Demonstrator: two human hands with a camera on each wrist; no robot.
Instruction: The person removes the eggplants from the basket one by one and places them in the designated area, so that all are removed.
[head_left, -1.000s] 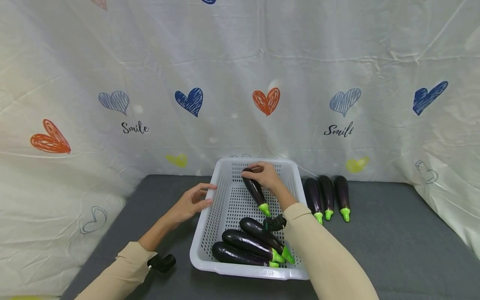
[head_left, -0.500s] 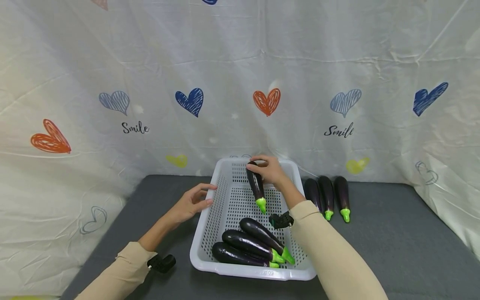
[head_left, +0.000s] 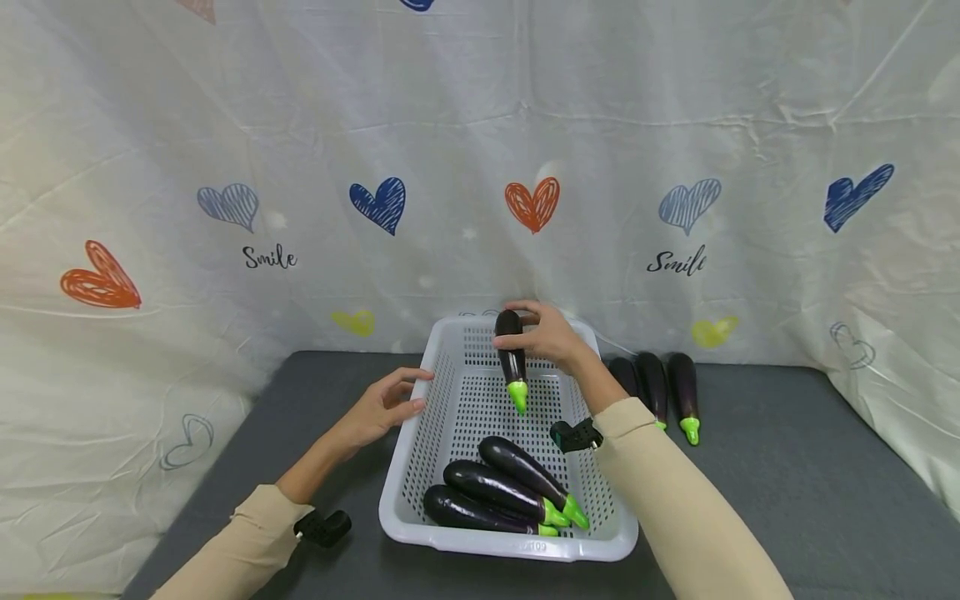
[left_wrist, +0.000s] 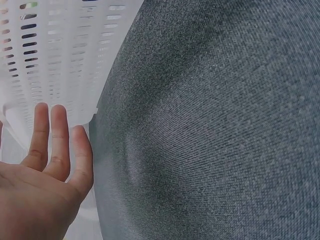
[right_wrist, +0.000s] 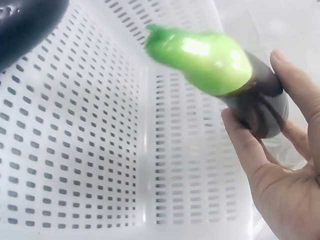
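Right hand (head_left: pixel 547 337) grips eggplant (head_left: pixel 512 360) over far end of white basket (head_left: pixel 487 542); left hand (head_left: pixel 378 412), fingers apart, at left rim (head_left: pixel 407 437); three eggplants (head_left: pixel 495 487) lie inside, near end.

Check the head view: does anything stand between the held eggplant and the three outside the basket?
Yes: the basket's right wall and the right hand lie between the held eggplant and the three eggplants outside.

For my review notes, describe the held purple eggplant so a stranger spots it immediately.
Find the white perforated plastic basket on the dark grey surface. Near its far end is a glossy dark purple eggplant with a green stem: the only one held in the right-hand grip.
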